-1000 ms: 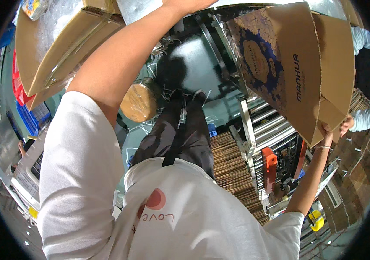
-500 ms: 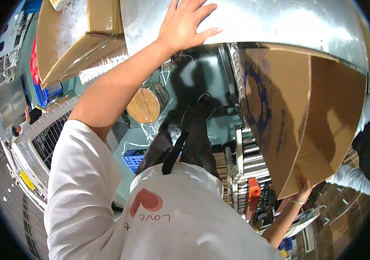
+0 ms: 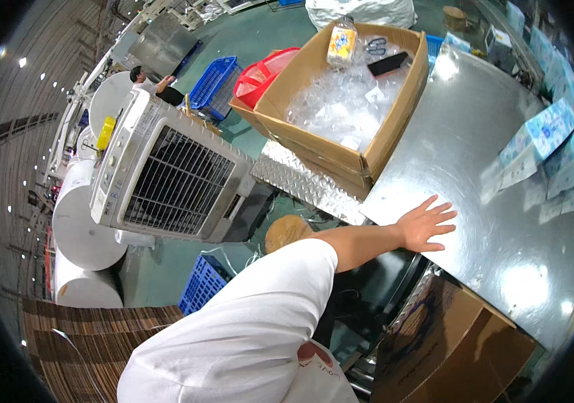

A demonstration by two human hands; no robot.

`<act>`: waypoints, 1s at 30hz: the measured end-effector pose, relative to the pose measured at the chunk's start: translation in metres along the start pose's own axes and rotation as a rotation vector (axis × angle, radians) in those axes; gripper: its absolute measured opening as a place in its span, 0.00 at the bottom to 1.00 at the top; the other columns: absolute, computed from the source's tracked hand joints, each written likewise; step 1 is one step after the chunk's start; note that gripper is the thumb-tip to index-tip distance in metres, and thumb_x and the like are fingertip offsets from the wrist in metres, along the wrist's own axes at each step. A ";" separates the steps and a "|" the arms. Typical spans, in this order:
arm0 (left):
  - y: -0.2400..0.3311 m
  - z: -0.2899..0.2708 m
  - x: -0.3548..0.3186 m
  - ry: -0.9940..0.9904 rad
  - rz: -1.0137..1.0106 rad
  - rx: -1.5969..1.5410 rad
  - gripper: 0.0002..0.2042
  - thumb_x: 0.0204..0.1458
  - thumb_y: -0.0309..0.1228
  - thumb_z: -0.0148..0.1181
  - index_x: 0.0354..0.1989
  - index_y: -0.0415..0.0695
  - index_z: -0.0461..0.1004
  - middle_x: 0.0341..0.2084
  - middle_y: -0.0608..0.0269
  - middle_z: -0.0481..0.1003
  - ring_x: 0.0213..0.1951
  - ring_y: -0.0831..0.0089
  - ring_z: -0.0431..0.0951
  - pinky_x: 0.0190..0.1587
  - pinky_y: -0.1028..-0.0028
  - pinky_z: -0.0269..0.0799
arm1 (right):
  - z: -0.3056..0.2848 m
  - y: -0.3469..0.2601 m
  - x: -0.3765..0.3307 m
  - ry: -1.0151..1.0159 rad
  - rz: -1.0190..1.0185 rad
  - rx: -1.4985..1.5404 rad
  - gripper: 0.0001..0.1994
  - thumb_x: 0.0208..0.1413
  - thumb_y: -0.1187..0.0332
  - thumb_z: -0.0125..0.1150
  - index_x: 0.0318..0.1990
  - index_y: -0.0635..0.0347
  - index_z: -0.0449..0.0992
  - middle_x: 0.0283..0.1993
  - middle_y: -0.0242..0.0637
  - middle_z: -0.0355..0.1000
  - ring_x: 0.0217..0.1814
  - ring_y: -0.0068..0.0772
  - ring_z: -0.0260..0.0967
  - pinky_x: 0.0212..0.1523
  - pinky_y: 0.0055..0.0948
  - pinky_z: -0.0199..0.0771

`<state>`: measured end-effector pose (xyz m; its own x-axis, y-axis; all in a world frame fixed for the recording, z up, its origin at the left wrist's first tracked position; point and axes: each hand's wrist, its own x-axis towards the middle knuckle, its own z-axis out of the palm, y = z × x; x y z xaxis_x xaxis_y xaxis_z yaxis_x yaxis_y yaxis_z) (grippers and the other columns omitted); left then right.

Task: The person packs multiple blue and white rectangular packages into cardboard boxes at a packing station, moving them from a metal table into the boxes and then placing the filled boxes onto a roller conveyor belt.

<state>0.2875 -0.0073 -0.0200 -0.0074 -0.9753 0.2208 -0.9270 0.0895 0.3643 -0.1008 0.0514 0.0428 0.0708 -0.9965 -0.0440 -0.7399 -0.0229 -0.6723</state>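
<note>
My left hand (image 3: 427, 227) lies flat on the shiny metal tabletop (image 3: 462, 161), fingers spread and nothing in them. Below the table's near edge stands a brown cardboard box (image 3: 435, 342) with dark printing on its side, partly cut off by the lower rim. Out of sight is my right hand. Left of the tabletop, a large open carton (image 3: 314, 144) holds crumpled clear plastic (image 3: 341, 101). On that plastic rest a bottle with a yellow label (image 3: 342, 43), dark-handled scissors (image 3: 376, 46) and a black phone-like slab (image 3: 388, 64).
Several blue-and-white packs (image 3: 542, 134) stand at the table's right side. A white air cooler (image 3: 166, 174) is on the left, near blue crates (image 3: 214, 87) and large white rolls (image 3: 85, 221). Stacked cardboard sheets (image 3: 99, 336) fill the lower left. Another person (image 3: 147, 84) is farther off.
My view has swung left and up, bringing the carton's contents and air cooler into sight. My left hand stays flat on the tabletop; my right hand, formerly at the cardboard box, has left view.
</note>
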 end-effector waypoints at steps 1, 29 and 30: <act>-0.001 -0.002 0.002 0.010 0.007 0.013 0.27 0.50 0.51 0.44 0.54 0.48 0.63 0.59 0.55 0.54 0.63 0.59 0.47 0.62 0.52 0.35 | 0.008 -0.011 0.007 -0.029 -0.043 0.004 0.24 0.46 0.67 0.54 0.52 0.66 0.63 0.48 0.44 0.64 0.48 0.36 0.62 0.46 0.33 0.66; -0.002 -0.019 0.013 -0.059 -0.005 -0.230 0.30 0.47 0.50 0.50 0.53 0.40 0.61 0.60 0.53 0.52 0.63 0.57 0.44 0.62 0.51 0.34 | 0.100 -0.193 0.142 -0.314 -0.372 -0.220 0.28 0.47 0.62 0.55 0.54 0.67 0.59 0.49 0.50 0.63 0.49 0.44 0.62 0.49 0.39 0.63; -0.001 -0.018 0.013 -0.067 -0.013 -0.235 0.30 0.47 0.50 0.50 0.53 0.41 0.61 0.60 0.53 0.52 0.63 0.57 0.44 0.62 0.51 0.34 | 0.099 -0.195 0.145 -0.319 -0.372 -0.223 0.28 0.47 0.62 0.55 0.54 0.67 0.59 0.49 0.50 0.63 0.49 0.44 0.62 0.49 0.39 0.63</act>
<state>0.2955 -0.0162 -0.0011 -0.0284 -0.9872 0.1569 -0.8145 0.1138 0.5689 0.1200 -0.0806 0.0939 0.5294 -0.8448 -0.0780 -0.7479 -0.4213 -0.5130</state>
